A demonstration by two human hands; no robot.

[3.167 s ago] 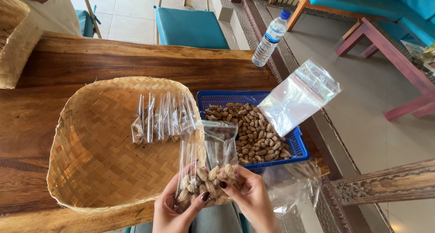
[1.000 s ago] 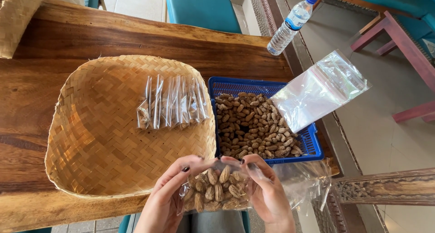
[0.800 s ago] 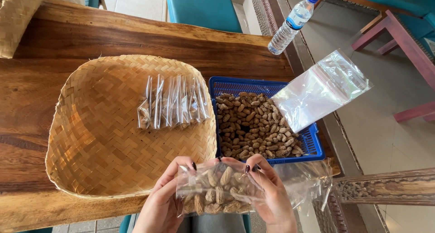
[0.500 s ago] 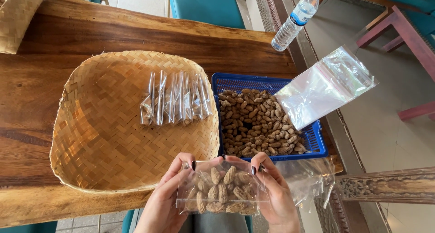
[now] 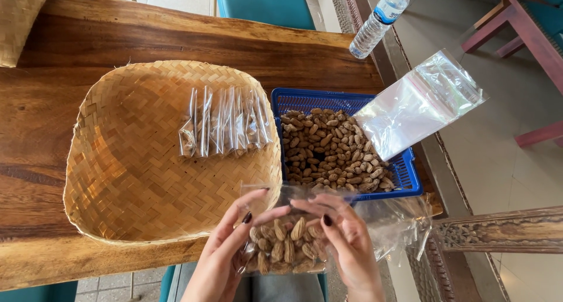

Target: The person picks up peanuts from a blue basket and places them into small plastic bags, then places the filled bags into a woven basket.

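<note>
- Low in the view, just off the near edge of the table [image 5: 53,132], a small clear plastic bag [image 5: 281,246] is held between both hands; it is about half full of pale brown, ridged, almond-shaped nuts, and its upper part is flat and empty.
- Left hand [image 5: 226,249] has thumb and fingers pinched on the top strip of the bag, from the bag's left side, the fingertips reaching towards the other hand.
- Right hand [image 5: 346,243] pinches the same top strip from the right, fingers pressed together on the plastic; the two hands' fingertips nearly meet along the bag's mouth.
- Just beyond the hands sits a blue plastic basket [image 5: 404,173] with perforated sides, heaped with loose nuts [image 5: 328,152] of the same kind.
- Leaning on the basket's far right corner is a stack of empty clear bags [image 5: 419,102], sticking out past the table edge.
- More crumpled clear plastic [image 5: 402,223] lies under the basket's near edge, by the right hand.
- Left of the basket, and touching it, is a wide woven tray [image 5: 129,184] of pale straw-coloured strips with a raised rim.
- Inside the tray, against its far right side, a row of filled clear packets [image 5: 226,123] stands on edge, side by side.
- Farther off on the table stands a clear water bottle [image 5: 378,20] with a blue cap, near the far right edge.
- Another woven piece [image 5: 17,20] shows at the top left corner.
</note>
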